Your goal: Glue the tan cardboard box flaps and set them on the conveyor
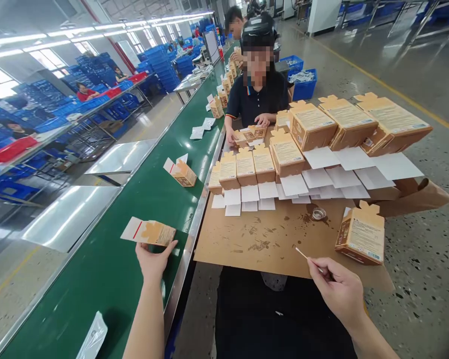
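Observation:
My left hand [153,259] reaches over the green conveyor belt [108,279] and grips a flat brown carton with a white flap [149,232] by its near edge. My right hand [336,289] is closed in a pinch on a thin white stick [303,254], held above the brown cardboard work board [269,239]. A brown carton [362,234] lies on the board just beyond my right hand. A small round metal tin [319,213] sits on the board among dark glue stains.
Rows of brown cartons with white flaps [284,164] overlap across the board's far side. A second carton [182,172] rides the belt farther on. A person in a dark shirt [258,94] works opposite. Blue crates stand at left and right.

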A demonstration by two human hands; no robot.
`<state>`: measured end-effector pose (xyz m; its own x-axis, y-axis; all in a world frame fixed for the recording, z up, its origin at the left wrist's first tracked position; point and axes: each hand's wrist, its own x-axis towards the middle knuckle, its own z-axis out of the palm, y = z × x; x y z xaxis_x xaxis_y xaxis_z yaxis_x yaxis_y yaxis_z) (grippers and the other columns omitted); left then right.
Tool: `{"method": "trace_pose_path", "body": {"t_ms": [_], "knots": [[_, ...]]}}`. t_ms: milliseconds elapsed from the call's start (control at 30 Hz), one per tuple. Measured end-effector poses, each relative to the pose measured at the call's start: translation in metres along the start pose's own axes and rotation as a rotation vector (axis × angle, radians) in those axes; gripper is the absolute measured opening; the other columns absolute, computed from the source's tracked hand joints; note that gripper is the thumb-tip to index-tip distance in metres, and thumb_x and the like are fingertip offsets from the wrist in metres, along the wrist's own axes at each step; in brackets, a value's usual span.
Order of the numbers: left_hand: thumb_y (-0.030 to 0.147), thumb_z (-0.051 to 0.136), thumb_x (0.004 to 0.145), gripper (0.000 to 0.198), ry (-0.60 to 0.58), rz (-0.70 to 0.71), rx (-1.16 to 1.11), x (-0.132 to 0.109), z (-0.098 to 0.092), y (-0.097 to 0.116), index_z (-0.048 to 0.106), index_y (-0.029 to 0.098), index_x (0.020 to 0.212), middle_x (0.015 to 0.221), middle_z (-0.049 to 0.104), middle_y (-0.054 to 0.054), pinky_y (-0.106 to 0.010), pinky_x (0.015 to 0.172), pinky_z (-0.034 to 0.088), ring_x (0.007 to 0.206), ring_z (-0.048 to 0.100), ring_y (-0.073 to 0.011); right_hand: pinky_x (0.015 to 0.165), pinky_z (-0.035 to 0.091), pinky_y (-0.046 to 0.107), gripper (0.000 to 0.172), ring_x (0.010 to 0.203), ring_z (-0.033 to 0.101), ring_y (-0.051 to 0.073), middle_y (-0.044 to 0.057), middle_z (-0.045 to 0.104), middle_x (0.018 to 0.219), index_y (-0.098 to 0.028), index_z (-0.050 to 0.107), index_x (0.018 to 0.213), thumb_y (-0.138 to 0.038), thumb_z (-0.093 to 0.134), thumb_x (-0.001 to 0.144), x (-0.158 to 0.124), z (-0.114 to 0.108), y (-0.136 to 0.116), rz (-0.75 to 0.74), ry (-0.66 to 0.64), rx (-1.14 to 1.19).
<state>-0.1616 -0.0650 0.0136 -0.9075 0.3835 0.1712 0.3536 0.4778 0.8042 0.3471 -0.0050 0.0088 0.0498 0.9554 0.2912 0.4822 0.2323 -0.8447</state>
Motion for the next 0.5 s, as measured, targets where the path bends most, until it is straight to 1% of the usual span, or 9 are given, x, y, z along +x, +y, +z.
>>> {"method": "trace_pose_path", "body": {"t_ms": [67, 100, 167, 233, 267, 333, 367, 433, 500], "knots": [[0.054, 0.108, 0.057, 0.103, 0.158, 0.071, -0.040, -0.024, 0.000, -0.005, 0.056, 0.026, 0.141, 0.142, 0.062, -0.014, -0.074, 0.137, 0.048, 0.156, 0.060, -0.0497, 0.046, 0.055, 0.034, 0.033, 0.046, 0.059, 0.021, 0.002, 0.065, 0.057, -0.031, 0.084, 0.073, -0.047, 0.079, 0.101, 0.001, -0.014, 0.000, -0.002, 0.021, -0.031], [0.055, 0.105, 0.059, 0.098, 0.220, 0.144, -0.072, -0.036, 0.001, -0.006, 0.057, 0.026, 0.140, 0.142, 0.059, -0.014, -0.073, 0.135, 0.050, 0.152, 0.062, -0.0486, 0.046, 0.056, 0.035, 0.032, 0.046, 0.060, 0.022, 0.002, 0.066, 0.057, -0.032, 0.085, 0.073, -0.048, 0.080, 0.101, 0.002, -0.023, 0.001, 0.000, 0.040, -0.054], [0.056, 0.098, 0.068, 0.079, 0.228, 0.299, -0.172, -0.054, 0.010, 0.001, 0.060, 0.026, 0.131, 0.136, 0.058, -0.011, -0.069, 0.127, 0.057, 0.135, 0.069, -0.0423, 0.047, 0.058, 0.035, 0.030, 0.046, 0.061, 0.023, 0.003, 0.067, 0.058, -0.034, 0.087, 0.075, -0.050, 0.082, 0.100, 0.005, -0.042, 0.006, 0.002, 0.067, -0.119], [0.058, 0.089, 0.080, 0.059, 0.073, 0.345, -0.276, -0.057, 0.033, 0.026, 0.065, 0.026, 0.123, 0.128, 0.063, -0.009, -0.061, 0.122, 0.061, 0.122, 0.073, -0.0353, 0.047, 0.058, 0.035, 0.027, 0.046, 0.063, 0.023, 0.005, 0.069, 0.059, -0.035, 0.090, 0.078, -0.051, 0.083, 0.099, 0.012, -0.058, 0.012, 0.004, 0.089, -0.193], [0.059, 0.084, 0.086, 0.051, -0.039, 0.312, -0.314, -0.052, 0.051, 0.044, 0.067, 0.026, 0.121, 0.126, 0.066, -0.009, -0.057, 0.121, 0.061, 0.120, 0.074, -0.0333, 0.047, 0.058, 0.035, 0.027, 0.047, 0.064, 0.023, 0.006, 0.070, 0.060, -0.035, 0.092, 0.080, -0.052, 0.084, 0.099, 0.017, -0.064, 0.015, 0.000, 0.097, -0.218], [0.060, 0.073, 0.094, 0.043, -0.258, 0.152, -0.317, -0.031, 0.094, 0.090, 0.072, 0.025, 0.118, 0.130, 0.073, -0.013, -0.052, 0.120, 0.061, 0.127, 0.075, -0.0342, 0.048, 0.058, 0.035, 0.027, 0.049, 0.065, 0.022, 0.007, 0.072, 0.062, -0.033, 0.094, 0.084, -0.054, 0.084, 0.099, 0.029, -0.069, 0.018, -0.013, 0.092, -0.241], [0.061, 0.071, 0.095, 0.041, -0.362, 0.062, -0.282, -0.017, 0.117, 0.112, 0.073, 0.025, 0.115, 0.131, 0.076, -0.014, -0.051, 0.120, 0.061, 0.130, 0.075, -0.0355, 0.049, 0.058, 0.035, 0.029, 0.050, 0.064, 0.022, 0.007, 0.072, 0.063, -0.033, 0.094, 0.084, -0.054, 0.084, 0.100, 0.035, -0.069, 0.018, -0.029, 0.091, -0.244], [0.062, 0.078, 0.091, 0.040, -0.472, 0.024, -0.255, 0.009, 0.160, 0.150, 0.077, 0.024, 0.103, 0.119, 0.082, -0.015, -0.050, 0.112, 0.064, 0.125, 0.078, -0.0392, 0.050, 0.057, 0.036, 0.032, 0.050, 0.063, 0.022, 0.006, 0.070, 0.062, -0.032, 0.094, 0.083, -0.055, 0.081, 0.102, 0.044, -0.064, 0.013, -0.079, 0.080, -0.250], [0.061, 0.085, 0.085, 0.038, -0.534, 0.014, -0.233, 0.025, 0.191, 0.171, 0.077, 0.024, 0.092, 0.108, 0.085, -0.017, -0.052, 0.106, 0.065, 0.119, 0.081, -0.0424, 0.050, 0.054, 0.035, 0.035, 0.049, 0.059, 0.020, 0.004, 0.066, 0.060, -0.031, 0.091, 0.081, -0.053, 0.077, 0.104, 0.050, -0.058, 0.005, -0.133, 0.089, -0.262]]}}
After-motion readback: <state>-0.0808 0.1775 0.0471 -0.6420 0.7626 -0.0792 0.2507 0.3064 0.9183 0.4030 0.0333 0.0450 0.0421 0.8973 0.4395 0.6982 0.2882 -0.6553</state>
